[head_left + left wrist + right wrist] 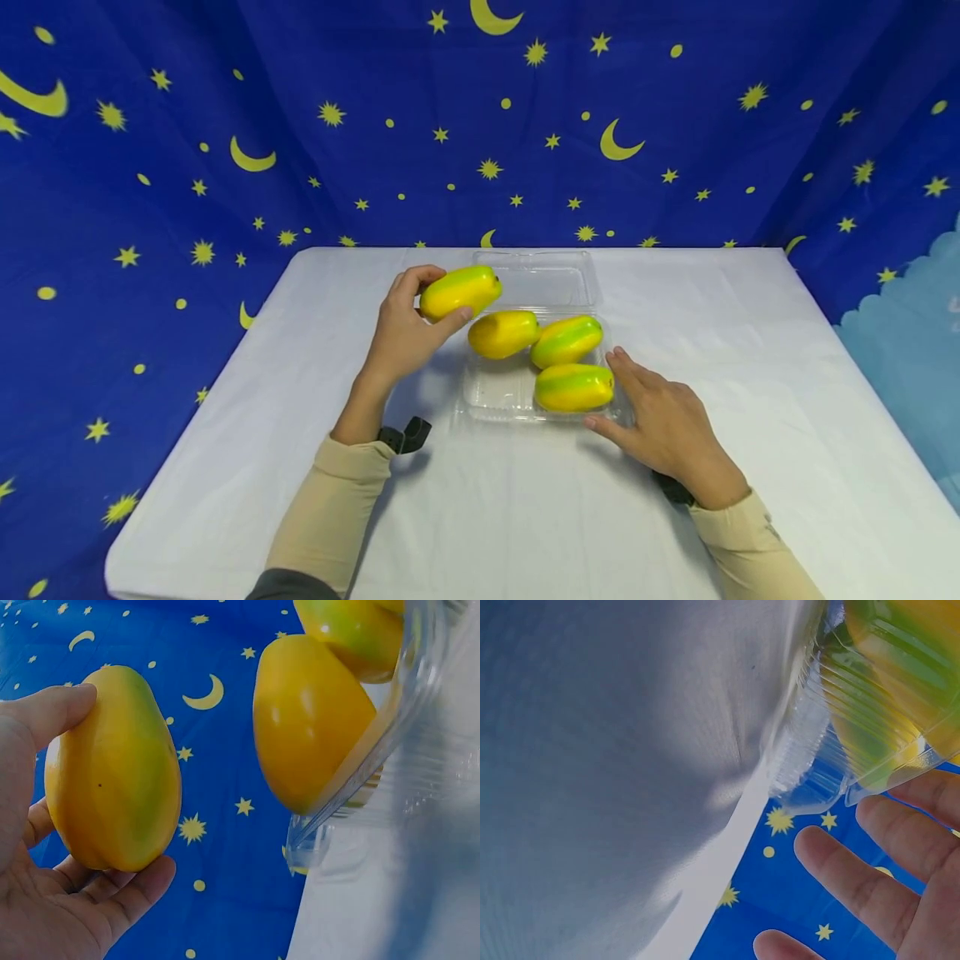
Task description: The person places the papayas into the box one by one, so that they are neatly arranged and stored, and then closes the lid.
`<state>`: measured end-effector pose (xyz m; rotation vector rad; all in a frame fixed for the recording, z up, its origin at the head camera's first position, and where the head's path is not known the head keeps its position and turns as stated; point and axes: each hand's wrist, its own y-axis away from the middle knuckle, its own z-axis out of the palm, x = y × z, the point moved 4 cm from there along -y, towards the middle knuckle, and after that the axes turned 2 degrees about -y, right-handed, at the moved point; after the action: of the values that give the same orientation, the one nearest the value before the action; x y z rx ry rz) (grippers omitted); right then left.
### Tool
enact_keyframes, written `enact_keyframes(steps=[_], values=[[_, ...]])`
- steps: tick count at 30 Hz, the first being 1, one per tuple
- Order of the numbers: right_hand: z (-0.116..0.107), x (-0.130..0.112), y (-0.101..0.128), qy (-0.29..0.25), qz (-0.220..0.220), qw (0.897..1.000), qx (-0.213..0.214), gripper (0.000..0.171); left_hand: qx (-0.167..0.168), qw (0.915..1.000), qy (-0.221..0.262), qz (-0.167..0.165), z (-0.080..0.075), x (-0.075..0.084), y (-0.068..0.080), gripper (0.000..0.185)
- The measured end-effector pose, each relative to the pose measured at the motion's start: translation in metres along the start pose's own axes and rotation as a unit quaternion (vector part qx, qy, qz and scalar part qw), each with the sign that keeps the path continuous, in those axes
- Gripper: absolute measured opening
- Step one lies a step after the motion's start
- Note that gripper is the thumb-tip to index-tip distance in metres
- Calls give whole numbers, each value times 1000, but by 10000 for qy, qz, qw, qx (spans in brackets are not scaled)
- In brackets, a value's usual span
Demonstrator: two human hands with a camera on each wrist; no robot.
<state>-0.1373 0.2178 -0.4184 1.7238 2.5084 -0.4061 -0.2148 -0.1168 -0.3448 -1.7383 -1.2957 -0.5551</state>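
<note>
We see a mango (460, 292) held in the left hand (403, 333), thumb on one side and fingers curled round the other, lifted above the table (750, 350) just beside the left far corner of the tray (491, 398); the left wrist view shows the same mango (112, 769) pinched between thumb and fingertips (135, 889). The clear tray sits near the middle of the table, toward its far edge, its open lid (542, 279) lying behind it; three more mangoes lie inside, one yellow (503, 333) at the far left, one green-striped (567, 341) at the far right, one (573, 387) along the near right edge. The right hand (660, 425) rests spread on the table, fingers straight, touching the tray's right near corner; a starry blue cloth (225, 125) hangs behind.
</note>
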Motion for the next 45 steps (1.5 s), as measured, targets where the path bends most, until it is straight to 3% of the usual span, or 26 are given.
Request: enact_keyframes(steps=[15, 21, 32, 45], values=[[-2, -3, 0, -15, -12, 10000, -33, 101, -320, 9993, -151, 88, 22, 15, 11, 63], [-1, -4, 0, -44, -11, 10000, -9, 101, -440, 9986, -219, 217, 32, 12, 18, 62], [0, -2, 0, 4, -25, 10000, 13, 101, -422, 9988, -213, 98, 46, 0, 43, 63], [-3, -1, 0, 45, -91, 9999, 125, 101, -434, 9979, -258, 403, 53, 4, 53, 62]])
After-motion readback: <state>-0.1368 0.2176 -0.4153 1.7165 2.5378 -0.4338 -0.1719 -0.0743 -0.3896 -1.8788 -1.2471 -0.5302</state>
